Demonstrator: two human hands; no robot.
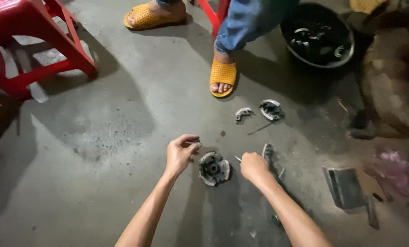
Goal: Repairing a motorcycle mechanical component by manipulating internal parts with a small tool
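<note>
The round metal part (pixel 213 168) lies on the concrete floor (pixel 113 137) between both hands; the left hand (pixel 180 153) pinches something too small to tell, fingertips together; the right hand (pixel 253 165) is fisted around a thin tool (pixel 238 158). Bare floor opens leftward toward the red stool (pixel 35 41); curved metal pieces (pixel 261 111) and a sandalled foot (pixel 223 77) lie ahead, a metal block (pixel 345 187) to the right.

both bare forearms reach forward and converge; the left hand (pixel 180 153) pinches its fingers (pixel 193 142) together, the right hand (pixel 253 165) is curled into a fist.
</note>
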